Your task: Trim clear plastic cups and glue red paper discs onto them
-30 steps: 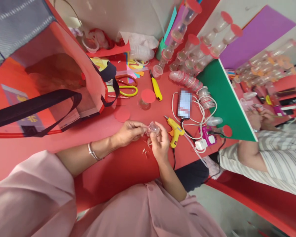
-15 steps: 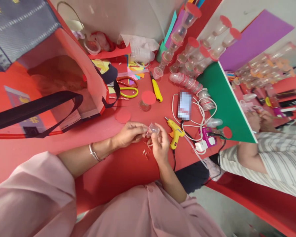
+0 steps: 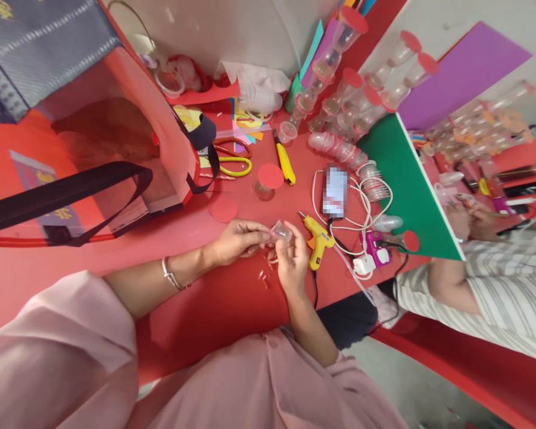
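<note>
Moved: the clear cup point(image 3: 280, 232) has tipped a bit in the hands; the things on the table point(image 3: 192, 229) lie as they did.
Left hand: the left hand point(image 3: 241, 241) pinches one end of the cup, thumb and finger together.
Right hand: the right hand point(image 3: 293, 259) curls round the other end.
Cup: held up over the table, between both hands; little scraps point(image 3: 263, 277) lie below.
Glue gun point(image 3: 319, 241): yellow, just beside the right hand; its dark marks are too small to read.
Phone point(image 3: 335, 190): blurred, so I can't read it.
Bag point(image 3: 111, 128): red, with yellow marks I can't make out.
Knife point(image 3: 286, 164): yellow, near the scissors point(image 3: 237, 174).
Red disc point(image 3: 224, 210): flat, near the left hand.
Towers point(image 3: 326, 65): clear cups with red tops.
Neighbour: a striped sleeve point(image 3: 495, 292), past the green board point(image 3: 397, 173).
</note>
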Demonstrator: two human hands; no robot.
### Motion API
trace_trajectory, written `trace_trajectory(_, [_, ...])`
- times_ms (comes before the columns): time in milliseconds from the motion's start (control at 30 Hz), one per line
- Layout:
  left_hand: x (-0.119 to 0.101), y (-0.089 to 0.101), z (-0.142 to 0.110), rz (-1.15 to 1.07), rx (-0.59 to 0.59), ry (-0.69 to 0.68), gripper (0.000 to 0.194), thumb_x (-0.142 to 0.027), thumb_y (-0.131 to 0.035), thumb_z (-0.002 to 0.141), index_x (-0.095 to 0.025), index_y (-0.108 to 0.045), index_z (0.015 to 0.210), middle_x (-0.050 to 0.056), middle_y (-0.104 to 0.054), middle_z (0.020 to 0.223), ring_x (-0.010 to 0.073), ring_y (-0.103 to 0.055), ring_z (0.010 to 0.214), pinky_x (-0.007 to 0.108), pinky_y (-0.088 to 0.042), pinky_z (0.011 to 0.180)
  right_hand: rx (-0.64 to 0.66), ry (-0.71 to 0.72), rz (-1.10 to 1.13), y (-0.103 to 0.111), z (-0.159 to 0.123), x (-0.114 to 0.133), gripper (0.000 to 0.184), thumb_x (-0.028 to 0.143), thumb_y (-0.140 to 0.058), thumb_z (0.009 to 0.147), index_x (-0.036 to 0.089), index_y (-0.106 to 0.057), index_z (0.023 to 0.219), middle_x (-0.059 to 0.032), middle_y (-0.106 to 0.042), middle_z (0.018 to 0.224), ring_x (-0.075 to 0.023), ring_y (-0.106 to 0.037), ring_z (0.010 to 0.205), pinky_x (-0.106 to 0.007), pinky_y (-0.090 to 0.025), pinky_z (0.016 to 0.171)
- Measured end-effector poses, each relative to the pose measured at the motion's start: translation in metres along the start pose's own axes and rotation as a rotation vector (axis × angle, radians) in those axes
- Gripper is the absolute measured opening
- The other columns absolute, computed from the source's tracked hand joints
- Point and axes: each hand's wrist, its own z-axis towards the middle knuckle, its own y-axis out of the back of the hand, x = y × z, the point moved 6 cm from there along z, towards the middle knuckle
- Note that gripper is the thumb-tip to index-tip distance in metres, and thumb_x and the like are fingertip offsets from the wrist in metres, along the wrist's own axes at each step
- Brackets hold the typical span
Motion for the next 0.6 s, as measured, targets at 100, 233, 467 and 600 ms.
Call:
trace_trajectory(100, [-0.0009, 0.0012, -0.0014, 0.022, -0.024, -0.03, 0.03, -0.036, -0.087, 0.071, -0.01, -0.076, 0.082, -0.001, -0.062, 0.061, 0.0039, -0.04, 0.041, 0.021, -0.025, 0.04, -0.008, 0.002, 0.008, 0.0012, -0.0002, -0.0005, 0.046, 0.041, -0.066, 0.097, 0.028, -0.056, 0.14, -0.0107, -0.07, 0.131, -0.0197, -0.075, 0.093, -0.026, -0.063, 0.062])
trace_trajectory(233, [-0.0012, 0.0022, -0.0031, 0.061, -0.055, -0.063, 0.032, -0.039, -0.087, 0.072, -0.01, -0.076, 0.082, -0.001, -0.061, 0.06, 0.0037, -0.039, 0.041, 0.021, -0.026, 0.04, -0.009, -0.006, -0.02, 0.0022, -0.0003, -0.0019, 0.047, 0.042, -0.066, 0.097, 0.026, -0.056, 0.14, -0.0122, -0.069, 0.134, -0.0226, -0.075, 0.103, -0.029, -0.066, 0.069])
trace_trajectory(467, [0.0015, 0.0045, -0.0031, 0.128, -0.077, -0.076, 0.038, -0.044, -0.086, 0.074, -0.01, -0.076, 0.086, -0.003, -0.058, 0.057, 0.0034, -0.036, 0.042, 0.02, -0.026, 0.041, -0.034, -0.006, -0.03, 0.0025, 0.0008, 0.0016, 0.044, 0.042, -0.067, 0.097, 0.023, -0.06, 0.136, -0.0123, -0.073, 0.127, -0.0221, -0.077, 0.099, -0.031, -0.066, 0.073])
trace_trajectory(600, [0.0001, 0.0035, -0.0024, 0.102, -0.061, -0.071, 0.033, -0.04, -0.085, 0.076, -0.01, -0.075, 0.086, -0.003, -0.058, 0.058, 0.0036, -0.037, 0.041, 0.02, -0.026, 0.04, -0.014, -0.019, -0.031, 0.0014, 0.0004, 0.003, 0.042, 0.043, -0.064, 0.099, 0.024, -0.061, 0.136, -0.0095, -0.077, 0.116, -0.018, -0.076, 0.08, -0.026, -0.063, 0.06])
